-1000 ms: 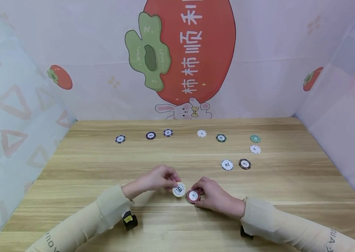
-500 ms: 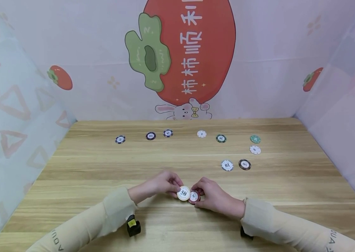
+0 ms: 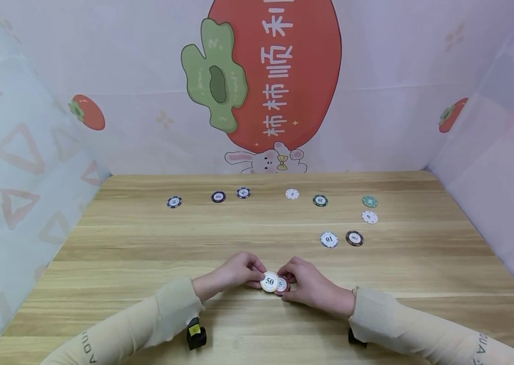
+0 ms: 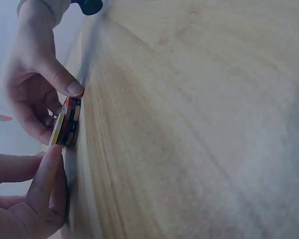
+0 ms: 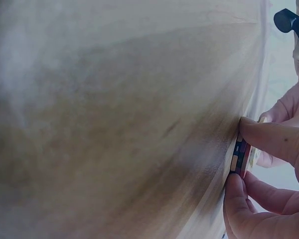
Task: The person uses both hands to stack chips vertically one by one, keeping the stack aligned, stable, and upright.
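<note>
In the head view my left hand [image 3: 236, 271] pinches a yellow-rimmed poker chip [image 3: 269, 282] marked 50 by its left edge. This chip overlaps the left part of a red poker chip [image 3: 284, 285] marked 5. My right hand [image 3: 311, 288] grips the red chip's edge between thumb and fingers. Both wrist views show a short stack from the side, with a dark-edged poker chip [image 5: 234, 160] under the red one. In the left wrist view the yellow chip [image 4: 56, 130] lies tilted along the stack's upper face, with left fingertips [image 4: 52, 154] at its near edge.
Several loose poker chips lie on the wooden table [image 3: 147, 243]. Nearest the hands are a pale blue chip [image 3: 329, 240] and a black chip [image 3: 355, 238]. Others, including a dark blue chip [image 3: 174, 202] and a green chip [image 3: 369, 202], sit toward the back wall.
My left hand has moved right and slightly nearer with the yellow chip, from beside the red chip to overlapping it. My right hand has stayed in place on the red chip.
</note>
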A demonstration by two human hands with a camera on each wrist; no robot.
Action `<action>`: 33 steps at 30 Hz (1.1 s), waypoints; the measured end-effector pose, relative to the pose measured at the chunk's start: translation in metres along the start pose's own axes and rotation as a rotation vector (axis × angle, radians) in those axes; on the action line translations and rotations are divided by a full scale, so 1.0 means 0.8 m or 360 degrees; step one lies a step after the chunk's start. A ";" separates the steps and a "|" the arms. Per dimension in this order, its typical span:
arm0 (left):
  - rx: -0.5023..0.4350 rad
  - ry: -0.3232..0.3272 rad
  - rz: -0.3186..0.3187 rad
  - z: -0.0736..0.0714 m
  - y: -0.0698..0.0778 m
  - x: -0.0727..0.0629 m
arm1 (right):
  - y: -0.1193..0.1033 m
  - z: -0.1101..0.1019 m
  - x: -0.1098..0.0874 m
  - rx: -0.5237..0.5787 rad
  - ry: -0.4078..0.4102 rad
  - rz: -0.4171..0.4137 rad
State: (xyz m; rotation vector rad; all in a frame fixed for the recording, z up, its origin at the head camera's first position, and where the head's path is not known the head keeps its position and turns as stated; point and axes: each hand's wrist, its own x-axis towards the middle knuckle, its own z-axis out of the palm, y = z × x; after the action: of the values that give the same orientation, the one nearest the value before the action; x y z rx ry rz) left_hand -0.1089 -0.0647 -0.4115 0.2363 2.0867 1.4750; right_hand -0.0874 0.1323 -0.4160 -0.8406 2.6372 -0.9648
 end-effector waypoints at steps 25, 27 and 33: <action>0.0083 0.0091 0.0003 0.023 0.005 0.005 | 0.002 -0.001 0.001 0.0007 0.0021 -0.0034; 0.0090 0.0093 0.0004 0.024 0.005 0.005 | 0.002 0.000 0.001 0.0003 0.0022 -0.0035; 0.0106 0.0108 -0.0006 0.024 0.005 0.005 | 0.003 0.001 0.001 -0.0016 0.0030 -0.0032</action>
State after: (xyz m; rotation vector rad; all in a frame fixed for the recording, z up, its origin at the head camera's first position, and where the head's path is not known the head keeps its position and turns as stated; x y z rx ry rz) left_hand -0.1023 -0.0457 -0.4136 0.2105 2.1917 1.4313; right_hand -0.0890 0.1331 -0.4183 -0.8663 2.6565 -0.9697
